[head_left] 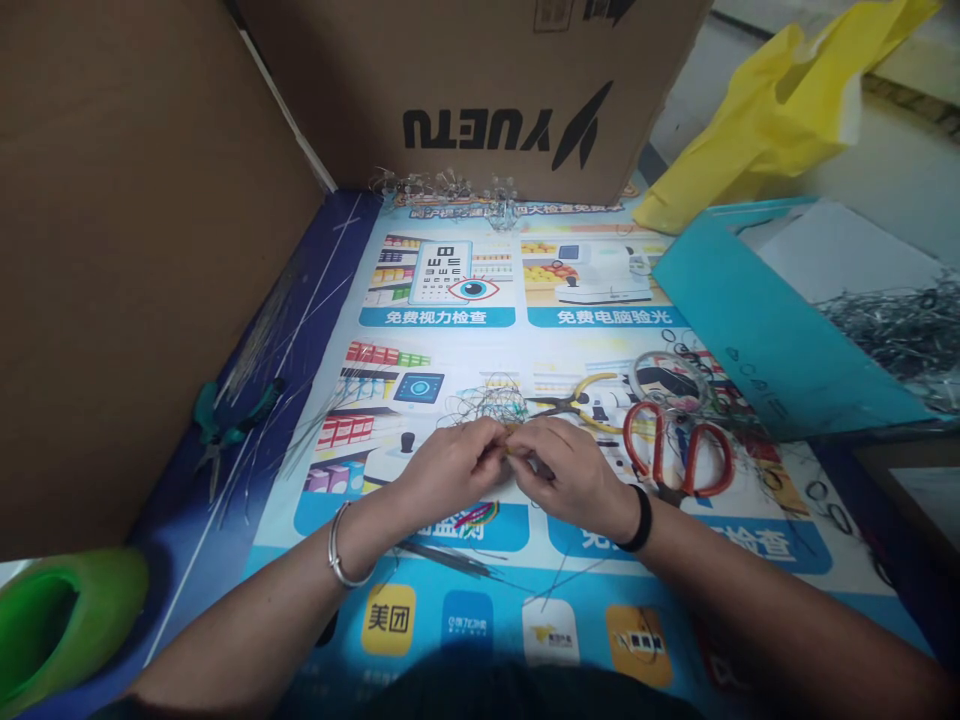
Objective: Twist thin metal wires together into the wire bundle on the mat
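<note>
My left hand (pixel 454 465) and my right hand (pixel 566 475) meet at the middle of a printed poster mat (pixel 450 300). Both are closed in a pinch on a small thin wire piece (pixel 510 450) held between their fingertips. A tangle of fine wire (pixel 487 402) lies just beyond the fingers. My left wrist wears a silver bangle and my right wrist a black band. Red-handled scissors (pixel 679 455) lie right of my right hand, and yellow-handled pliers (pixel 581 400) lie just behind it.
Green-handled pliers (pixel 217 425) and straight wires (pixel 292 330) lie at the left by a cardboard wall (pixel 135 250). A cardboard box (pixel 480 90) stands at the back. A blue box (pixel 757 340) holding metal wire pieces (pixel 900 330), a yellow bag (pixel 772 110) and a green object (pixel 60 620) are around.
</note>
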`<state>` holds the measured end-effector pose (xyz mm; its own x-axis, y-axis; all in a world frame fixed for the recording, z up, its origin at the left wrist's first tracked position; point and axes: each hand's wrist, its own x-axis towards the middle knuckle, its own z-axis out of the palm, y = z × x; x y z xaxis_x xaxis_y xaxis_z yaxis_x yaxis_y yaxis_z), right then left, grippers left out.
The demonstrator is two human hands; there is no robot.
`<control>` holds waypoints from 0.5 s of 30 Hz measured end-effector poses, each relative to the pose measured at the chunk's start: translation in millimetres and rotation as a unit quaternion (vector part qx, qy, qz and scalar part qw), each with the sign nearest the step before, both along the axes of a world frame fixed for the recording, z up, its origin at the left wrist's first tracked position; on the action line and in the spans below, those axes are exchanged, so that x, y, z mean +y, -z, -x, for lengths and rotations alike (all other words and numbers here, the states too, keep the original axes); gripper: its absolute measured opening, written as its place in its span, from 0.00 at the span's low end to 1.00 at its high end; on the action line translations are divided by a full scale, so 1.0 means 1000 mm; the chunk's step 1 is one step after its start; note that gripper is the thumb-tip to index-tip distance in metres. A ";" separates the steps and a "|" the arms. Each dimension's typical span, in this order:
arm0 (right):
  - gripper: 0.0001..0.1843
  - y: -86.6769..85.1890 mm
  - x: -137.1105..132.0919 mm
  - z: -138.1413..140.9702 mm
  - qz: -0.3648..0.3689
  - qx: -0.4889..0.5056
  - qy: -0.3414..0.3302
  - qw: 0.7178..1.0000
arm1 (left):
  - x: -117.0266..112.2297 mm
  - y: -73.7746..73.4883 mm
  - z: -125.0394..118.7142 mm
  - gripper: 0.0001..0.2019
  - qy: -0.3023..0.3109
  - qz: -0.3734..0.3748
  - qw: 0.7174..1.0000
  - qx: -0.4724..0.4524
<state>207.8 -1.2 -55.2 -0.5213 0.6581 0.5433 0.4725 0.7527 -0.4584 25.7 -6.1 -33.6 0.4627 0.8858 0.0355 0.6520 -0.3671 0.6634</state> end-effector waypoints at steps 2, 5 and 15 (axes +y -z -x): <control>0.06 0.000 0.000 0.001 -0.001 0.001 -0.001 1.000 | 0.000 0.000 0.000 0.06 -0.001 0.003 1.000 0.002; 0.05 0.002 0.001 0.000 0.007 0.006 0.001 1.000 | 0.000 0.001 0.000 0.06 -0.003 0.003 1.000 -0.003; 0.04 0.002 0.001 -0.002 0.008 0.001 0.006 1.000 | 0.001 0.001 0.001 0.05 -0.003 -0.009 1.000 -0.020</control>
